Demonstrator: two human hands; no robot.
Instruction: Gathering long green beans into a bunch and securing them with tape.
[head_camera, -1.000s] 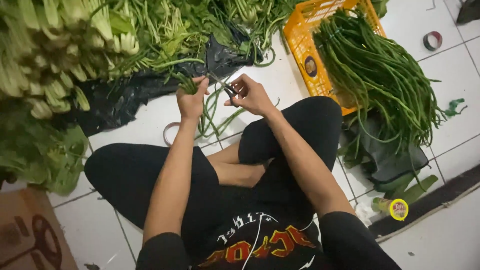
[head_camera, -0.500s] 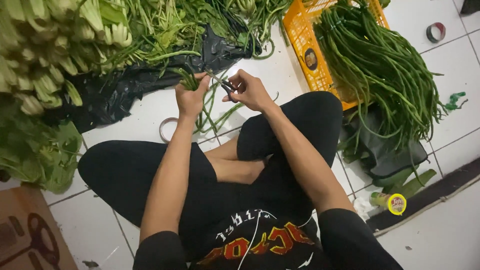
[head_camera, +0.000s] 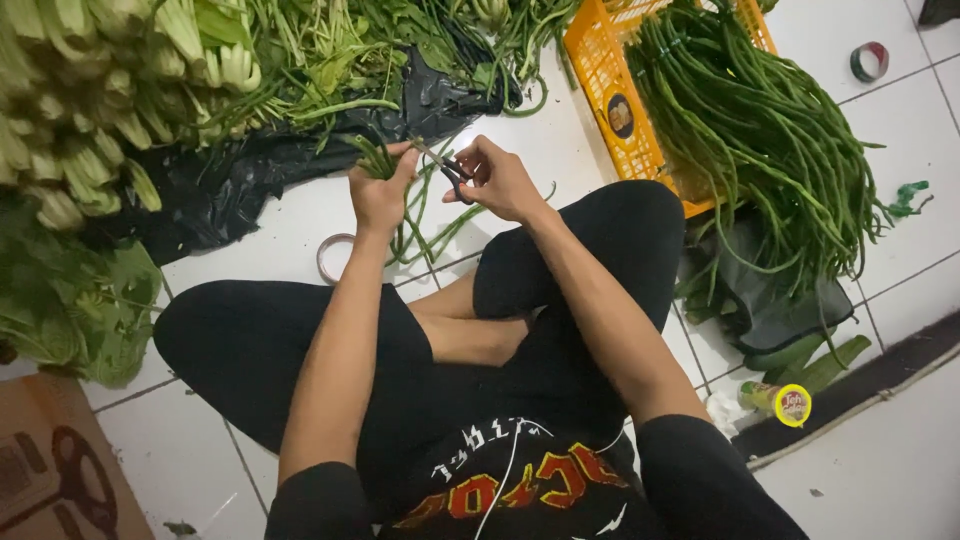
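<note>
long beans (head_camera: 378, 160): small bunch, gripped above the floor tiles
left hand (head_camera: 380, 195): we see it closed round the bunch, same as 0.5 s ago
right hand (head_camera: 497, 180): closed on scissors (head_camera: 447, 168), blades now nearer the bunch ends; trimming looks under way
around: loose beans (head_camera: 430, 225) below, tape roll (head_camera: 332, 258), orange crate (head_camera: 620, 100)

scissor blades (head_camera: 432, 155) – half hidden behind bean bunch (head_camera: 375, 158)

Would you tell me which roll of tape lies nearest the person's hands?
The pale tape ring on the tile just below the left hand; the red-and-green roll lies far off, top right.
</note>
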